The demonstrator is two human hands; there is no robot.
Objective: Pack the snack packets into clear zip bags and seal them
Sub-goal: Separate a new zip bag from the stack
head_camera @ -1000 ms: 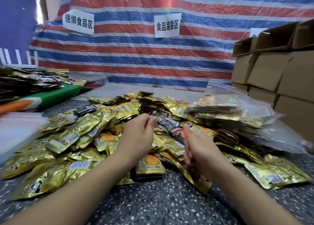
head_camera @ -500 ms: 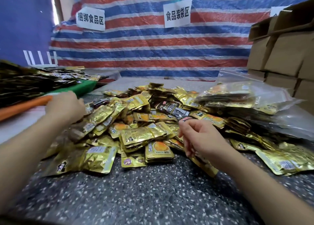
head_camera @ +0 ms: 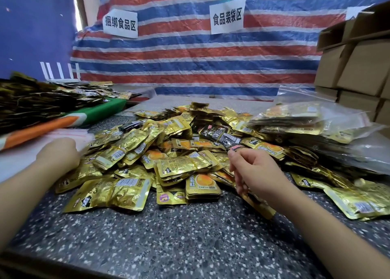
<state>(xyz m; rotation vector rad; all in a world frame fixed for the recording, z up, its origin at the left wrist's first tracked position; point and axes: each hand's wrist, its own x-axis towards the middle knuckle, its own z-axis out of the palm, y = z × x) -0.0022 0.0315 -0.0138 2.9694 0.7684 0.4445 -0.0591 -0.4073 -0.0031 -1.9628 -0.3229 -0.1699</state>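
A big heap of gold snack packets (head_camera: 183,164) covers the middle of the speckled table (head_camera: 168,236), with a few black packets (head_camera: 221,135) mixed in. A flat stack of empty clear zip bags (head_camera: 69,132) with red seal lines lies at the left. My left hand (head_camera: 57,155) rests at the edge of that stack, back towards me, fingers hidden. My right hand (head_camera: 253,169) hovers over the heap's right side with fingers loosely curled and nothing visibly held. Filled clear bags (head_camera: 306,118) lie stacked at the right.
Cardboard boxes (head_camera: 358,67) are stacked at the far right. A second pile of dark and gold packets (head_camera: 42,101) sits on a green and orange board (head_camera: 95,114) at the left. A striped tarp with paper signs (head_camera: 228,15) closes the back.
My left hand has left the middle of the heap and swung left to the empty zip bags. My right hand has stayed over the heap's right side.
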